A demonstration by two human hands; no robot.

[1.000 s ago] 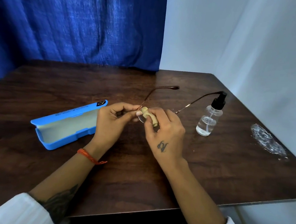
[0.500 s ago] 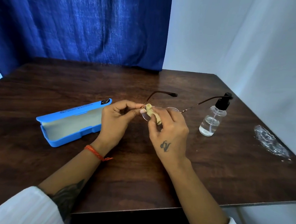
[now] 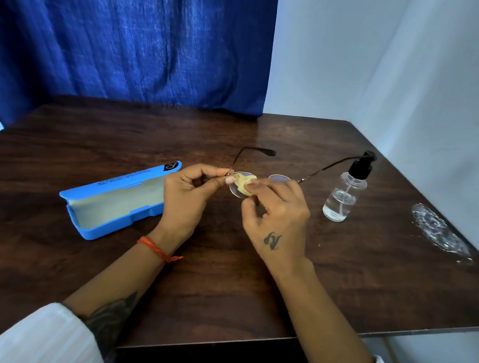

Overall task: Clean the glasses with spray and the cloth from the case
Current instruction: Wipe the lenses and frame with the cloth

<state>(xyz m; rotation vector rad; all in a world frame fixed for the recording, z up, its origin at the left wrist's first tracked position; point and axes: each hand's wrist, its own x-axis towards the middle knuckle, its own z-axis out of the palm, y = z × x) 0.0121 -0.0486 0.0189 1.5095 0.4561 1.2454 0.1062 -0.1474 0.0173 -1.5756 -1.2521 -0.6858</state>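
Thin brown-framed glasses (image 3: 279, 178) are held above the table's middle, arms open and pointing away from me. My left hand (image 3: 187, 197) pinches the frame at its left hinge. A small yellowish cloth (image 3: 243, 186) is pressed onto the left lens by the fingers of my right hand (image 3: 280, 215). The clear spray bottle (image 3: 345, 194) with a black pump stands upright to the right of the glasses. Left of my hands, the blue case (image 3: 112, 200) lies open, with a pale lining and nothing inside.
The dark wooden table (image 3: 224, 293) ends at a near edge and a right edge. A wet, shiny patch (image 3: 439, 230) lies near the right edge. A blue curtain hangs behind, and white walls stand at the back right.
The glasses have turned so that both lenses show more. The cloth has spread flatter over the left lens. Both hands stay in the same place.
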